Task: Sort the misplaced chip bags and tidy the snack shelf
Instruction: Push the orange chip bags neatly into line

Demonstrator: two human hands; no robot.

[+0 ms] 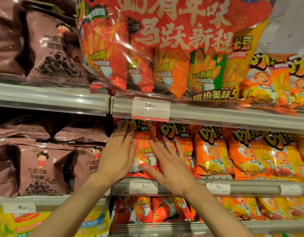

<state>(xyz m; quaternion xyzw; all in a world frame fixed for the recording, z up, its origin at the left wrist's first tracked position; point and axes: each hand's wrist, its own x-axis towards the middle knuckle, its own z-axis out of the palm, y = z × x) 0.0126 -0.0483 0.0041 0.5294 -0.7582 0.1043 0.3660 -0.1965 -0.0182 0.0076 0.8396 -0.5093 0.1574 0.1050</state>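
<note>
Two bare hands are reaching up to a snack shelf, both lying flat with fingers straight and spread, gripping nothing. The left hand [119,151] is pressing its palm against the left edge of a red chip bag [144,151], fingertips reaching up toward the bag's top. The right hand [166,161] is resting across the same bag's right side, its fingers also overlapping the neighbouring red bag [180,142].

The red chip bag is standing upright at the left end of its row, on the middle shelf rail [250,186]. Just below it on the rail is sitting a price tag [143,186] reading 5.90. Right of the bag, orange bags [211,151] are standing side by side (each showing a cartoon chef). Left of it, brown chocolate-snack bags [45,168] are piling up. Directly above it, another price tag [150,108] is reading 19.90, with a large clear multipack [165,48] of mixed bags sitting over that. Below the bag, more red tomato-printed bags [158,209] are lining the next shelf.
</note>
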